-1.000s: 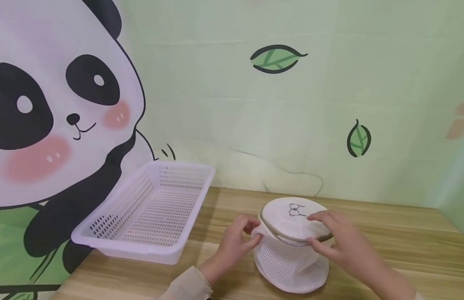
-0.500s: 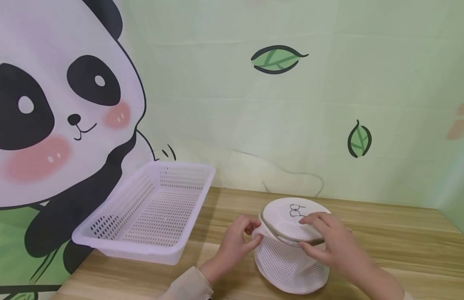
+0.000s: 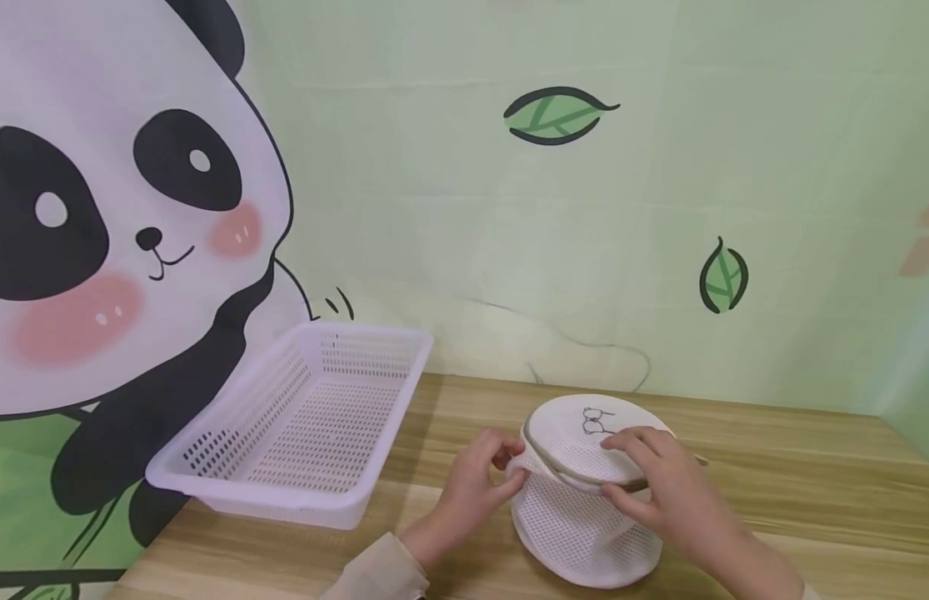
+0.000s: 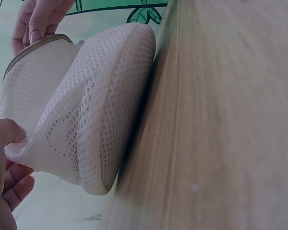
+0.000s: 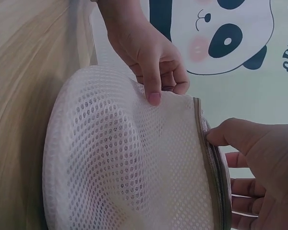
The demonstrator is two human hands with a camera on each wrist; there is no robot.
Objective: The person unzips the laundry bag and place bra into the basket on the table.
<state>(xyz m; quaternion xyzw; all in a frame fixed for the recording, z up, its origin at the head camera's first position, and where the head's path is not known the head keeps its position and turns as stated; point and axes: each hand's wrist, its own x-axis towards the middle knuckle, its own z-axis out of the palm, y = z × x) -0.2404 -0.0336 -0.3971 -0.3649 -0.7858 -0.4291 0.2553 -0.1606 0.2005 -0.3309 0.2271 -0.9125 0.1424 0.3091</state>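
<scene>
A white mesh laundry bag (image 3: 584, 517), round with a zipped lid, stands on the wooden table, its side creased. Tan zipper tape (image 5: 211, 167) runs round the lid's edge, and a line drawing marks the top. My left hand (image 3: 475, 483) pinches the mesh at the upper left side between thumb and fingers. On the right, my right hand (image 3: 670, 483) grips the lid's edge, thumb on the zipper and fingers over the lid. A narrow gap shows along the lid's left front edge. Any zipper pull under the right thumb is hidden.
A white perforated plastic basket (image 3: 322, 433) stands to the left of the bag. Behind the table (image 3: 809, 500) is a pale green wall (image 3: 434, 167) printed with a panda and leaves. A thin tan tab (image 3: 701, 460) sticks out past the lid's right side.
My right hand has shifted a little left along the lid's front edge, uncovering the tan tab at the right. My left hand keeps its pinch on the mesh.
</scene>
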